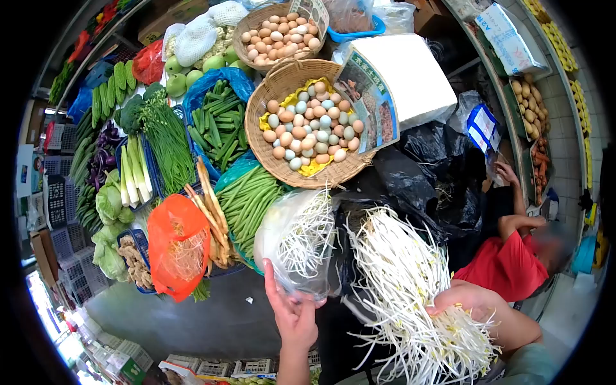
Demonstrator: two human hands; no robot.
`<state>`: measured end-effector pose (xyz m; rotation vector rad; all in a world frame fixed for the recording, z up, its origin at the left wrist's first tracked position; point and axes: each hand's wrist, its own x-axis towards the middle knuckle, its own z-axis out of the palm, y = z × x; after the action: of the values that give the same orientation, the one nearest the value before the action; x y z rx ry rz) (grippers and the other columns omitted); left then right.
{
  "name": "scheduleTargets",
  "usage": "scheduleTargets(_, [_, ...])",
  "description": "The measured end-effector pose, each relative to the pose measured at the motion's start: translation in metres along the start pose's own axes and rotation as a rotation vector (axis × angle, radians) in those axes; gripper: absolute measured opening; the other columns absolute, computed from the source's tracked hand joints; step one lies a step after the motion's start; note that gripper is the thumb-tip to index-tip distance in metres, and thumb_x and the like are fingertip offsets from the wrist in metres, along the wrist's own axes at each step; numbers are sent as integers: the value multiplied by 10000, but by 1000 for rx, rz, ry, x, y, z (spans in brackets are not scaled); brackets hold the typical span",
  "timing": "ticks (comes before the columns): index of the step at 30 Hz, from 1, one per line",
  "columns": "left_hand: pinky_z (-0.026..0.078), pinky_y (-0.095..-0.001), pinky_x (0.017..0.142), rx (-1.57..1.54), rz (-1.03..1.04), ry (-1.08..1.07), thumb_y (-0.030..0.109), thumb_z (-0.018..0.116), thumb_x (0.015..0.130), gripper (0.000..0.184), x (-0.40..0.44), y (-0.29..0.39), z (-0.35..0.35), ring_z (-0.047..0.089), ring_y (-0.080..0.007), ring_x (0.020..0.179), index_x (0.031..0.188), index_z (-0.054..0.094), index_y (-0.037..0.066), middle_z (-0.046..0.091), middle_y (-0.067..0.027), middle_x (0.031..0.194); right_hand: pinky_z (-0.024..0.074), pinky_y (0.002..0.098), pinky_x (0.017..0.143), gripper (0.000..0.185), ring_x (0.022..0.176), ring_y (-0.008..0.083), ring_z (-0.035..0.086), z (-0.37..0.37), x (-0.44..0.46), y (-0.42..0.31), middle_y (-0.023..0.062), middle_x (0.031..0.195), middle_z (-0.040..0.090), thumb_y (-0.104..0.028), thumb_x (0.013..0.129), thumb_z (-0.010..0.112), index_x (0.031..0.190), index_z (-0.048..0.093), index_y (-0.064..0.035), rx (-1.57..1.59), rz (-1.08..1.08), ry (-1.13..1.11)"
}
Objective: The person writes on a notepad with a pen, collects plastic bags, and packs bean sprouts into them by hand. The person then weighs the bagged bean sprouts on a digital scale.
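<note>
Stall surface (215,321) below sorted produce: leeks (133,172) and green beans (249,205) lie grouped, presumably for display. Your left hand (296,327) holds the clear plastic bag (274,234) low, index finger extended, apparently steadying it. Above, the wicker basket (258,119) confines eggs (311,131). Rightward, your right hand (471,303) grips the large bundle of bean sprouts (401,266), presumably to bear its weight. Strands hide those fingertips; the bag's opening is indistinct; a person in red (504,266) is partly obscured.

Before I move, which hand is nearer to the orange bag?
Left. The left hand is just to the right of the orange bag, at the bottom of the clear bag; the right hand is much farther right, gripping bean sprouts.
</note>
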<state>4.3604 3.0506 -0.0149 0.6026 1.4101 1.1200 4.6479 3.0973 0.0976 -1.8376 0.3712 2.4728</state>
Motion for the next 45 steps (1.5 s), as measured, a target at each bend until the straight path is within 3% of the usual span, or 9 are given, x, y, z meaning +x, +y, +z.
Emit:
scheduleTargets(9, [580,-303,679,-191,-34,35,0,490,856,928,2,-25,-31,527,-140,674,1622,-28,78,10,-166,1708,534,317,901,594,1047,182,680,55,53,-18,111,1216,697,-158,840,769,1384,581,-10,-288,66,-224])
scheduleTargets(15, [494,-257,528,-319,-67,104,118,519,852,976,-6,-47,-63,489,-142,552,1637,-60,143,107,-165,1703,570,308,732,207,808,144,695,58,188,-23,69,928,730,-171,882,682,1023,731,-28,-303,149,-196])
scheduleTargets(18, [522,-277,717,-228,-13,-58,132,492,890,920,-21,-72,-96,553,-148,715,1629,-56,90,88,-196,1699,573,314,716,205,777,158,699,82,225,-27,85,910,729,-165,887,655,1004,724,-10,-215,93,-233])
scheduleTargets(21, [438,-438,1111,-308,30,-117,124,433,928,824,-32,-81,-100,543,-323,1310,1624,1,38,106,-237,1683,582,332,741,229,807,186,711,112,240,-29,102,945,733,-175,902,645,1010,716,14,-160,43,-173])
scheduleTargets(25, [526,-310,828,-314,-22,-145,366,549,992,933,-48,-81,-104,590,-264,1177,1623,-75,77,123,-231,1684,579,355,669,216,779,215,709,134,290,-15,139,921,719,-88,867,650,1005,690,74,37,-153,-40])
scheduleTargets(30, [530,-293,772,-281,-129,-141,140,532,847,956,-52,-75,-106,624,-179,925,1628,-14,65,127,-260,1676,556,355,672,198,771,222,661,191,392,23,116,970,687,-107,931,644,1083,655,19,233,-773,533])
scheduleTargets(33, [519,-260,725,-335,-114,-105,157,588,828,1036,-46,-68,-105,623,-160,868,1631,-64,108,105,-266,1677,558,369,725,329,867,241,665,197,389,20,130,1053,675,-122,948,653,1241,575,4,1018,-770,-59])
scheduleTargets(36, [479,-197,595,-394,-173,62,92,603,713,1146,-36,-53,-106,593,-148,774,1639,-68,166,76,-258,1685,465,388,1014,539,1194,340,580,236,398,30,227,1314,591,-68,885,690,1363,480,66,67,-807,1064])
scheduleTargets(45, [549,-239,650,-603,94,345,211,682,819,1131,6,-13,-101,635,-223,1002,1633,-104,235,107,-173,1677,495,340,981,583,1159,201,620,194,248,1,137,1334,635,-239,936,727,1403,505,30,-89,-379,-114])
